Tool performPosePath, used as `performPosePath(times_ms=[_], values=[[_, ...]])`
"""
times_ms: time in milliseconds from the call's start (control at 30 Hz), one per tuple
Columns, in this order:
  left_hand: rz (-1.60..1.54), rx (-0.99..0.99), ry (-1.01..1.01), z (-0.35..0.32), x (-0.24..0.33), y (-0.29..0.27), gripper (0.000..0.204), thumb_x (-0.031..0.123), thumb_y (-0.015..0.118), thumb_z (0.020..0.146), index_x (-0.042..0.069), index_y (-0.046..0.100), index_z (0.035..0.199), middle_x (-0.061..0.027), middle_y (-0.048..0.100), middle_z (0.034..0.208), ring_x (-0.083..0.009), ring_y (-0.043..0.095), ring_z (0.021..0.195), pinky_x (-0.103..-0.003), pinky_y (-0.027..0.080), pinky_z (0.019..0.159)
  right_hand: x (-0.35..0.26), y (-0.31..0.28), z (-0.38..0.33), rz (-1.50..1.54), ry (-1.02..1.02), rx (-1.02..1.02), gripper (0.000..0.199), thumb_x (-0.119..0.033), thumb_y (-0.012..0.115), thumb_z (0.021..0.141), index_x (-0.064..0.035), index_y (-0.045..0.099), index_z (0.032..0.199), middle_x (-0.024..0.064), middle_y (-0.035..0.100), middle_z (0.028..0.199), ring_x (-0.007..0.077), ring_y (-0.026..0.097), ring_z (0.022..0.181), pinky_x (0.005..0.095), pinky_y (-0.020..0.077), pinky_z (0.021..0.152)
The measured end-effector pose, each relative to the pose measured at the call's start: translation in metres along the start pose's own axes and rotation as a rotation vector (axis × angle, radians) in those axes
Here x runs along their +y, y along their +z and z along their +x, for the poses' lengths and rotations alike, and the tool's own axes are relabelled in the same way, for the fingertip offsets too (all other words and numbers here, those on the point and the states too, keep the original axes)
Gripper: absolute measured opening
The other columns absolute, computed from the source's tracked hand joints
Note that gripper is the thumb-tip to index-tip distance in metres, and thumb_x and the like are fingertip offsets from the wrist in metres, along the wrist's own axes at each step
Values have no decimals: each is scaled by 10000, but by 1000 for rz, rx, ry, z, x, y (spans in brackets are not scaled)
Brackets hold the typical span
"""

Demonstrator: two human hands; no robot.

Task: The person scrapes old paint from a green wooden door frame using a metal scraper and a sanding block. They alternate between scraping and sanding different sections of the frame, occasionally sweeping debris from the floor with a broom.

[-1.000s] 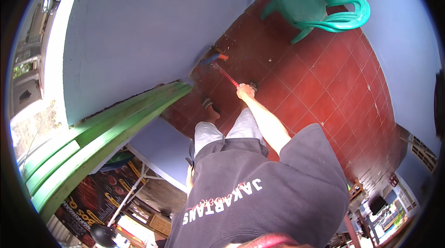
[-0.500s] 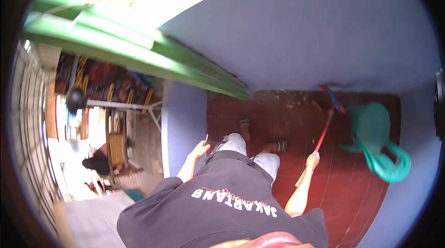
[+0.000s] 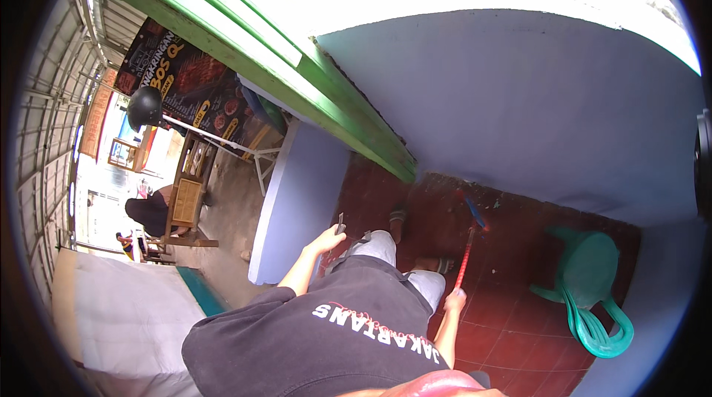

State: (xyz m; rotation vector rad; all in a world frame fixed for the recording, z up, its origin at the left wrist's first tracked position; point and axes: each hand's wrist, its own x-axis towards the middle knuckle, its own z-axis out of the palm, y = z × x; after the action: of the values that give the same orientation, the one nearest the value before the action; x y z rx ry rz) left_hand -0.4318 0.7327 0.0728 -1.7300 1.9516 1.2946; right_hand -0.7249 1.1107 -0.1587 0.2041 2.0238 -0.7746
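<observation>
My right hand (image 3: 455,298) is closed round the red-and-white striped handle of a broom (image 3: 464,260). Its narrow blue-and-red head (image 3: 475,214) rests on the dark red tiled floor (image 3: 512,308), close to the foot of the blue-grey wall. Bits of light debris lie along that wall's base. On the left, my left hand (image 3: 325,240) is held beside my thigh, its fingers closed on a slim greyish stick-like object (image 3: 341,222) that points upward; its kind is too small to make out. My feet in sandals (image 3: 443,266) stand between the two hands.
A green plastic chair (image 3: 589,271) stands at the right by the wall. A green beam (image 3: 297,85) crosses the upper left above a low blue-grey wall (image 3: 297,204). Beyond it are a wooden bench (image 3: 187,200), a pale covered table (image 3: 130,315) and a seated person (image 3: 152,212).
The broom head has moved left along the floor, away from the chair, and my right hand has come in closer to my legs. The whole view has shifted and tilted.
</observation>
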Motion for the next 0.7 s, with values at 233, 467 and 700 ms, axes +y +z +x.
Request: performPosePath(times_ms=[233, 467, 700], values=[[-10, -128, 10, 7, 60, 3, 613, 253, 556, 871, 52, 438, 1439, -140, 602, 1296, -240, 557, 1188, -383, 428, 1025, 38, -51, -130, 319, 3, -248, 286, -352, 603, 991, -69, 631, 1019, -25, 458, 551, 91, 447, 399, 278, 334, 341], [58, -312, 136, 25, 75, 30, 573, 283, 575, 887, 27, 475, 1390, -180, 558, 1363, -264, 499, 1289, -403, 375, 1087, -81, -4, -19, 281, -254, 59, 342, -327, 542, 1015, -7, 661, 988, 137, 587, 643, 223, 560, 523, 373, 452, 512], [106, -384, 72, 42, -68, 55, 598, 408, 613, 875, 27, 543, 1330, -208, 622, 1281, -295, 579, 1224, -397, 429, 1042, -114, -14, -196, 211, -224, -92, 328, -350, 520, 1033, -114, 657, 1215, -23, 490, 581, 39, 409, 422, 230, 328, 359]])
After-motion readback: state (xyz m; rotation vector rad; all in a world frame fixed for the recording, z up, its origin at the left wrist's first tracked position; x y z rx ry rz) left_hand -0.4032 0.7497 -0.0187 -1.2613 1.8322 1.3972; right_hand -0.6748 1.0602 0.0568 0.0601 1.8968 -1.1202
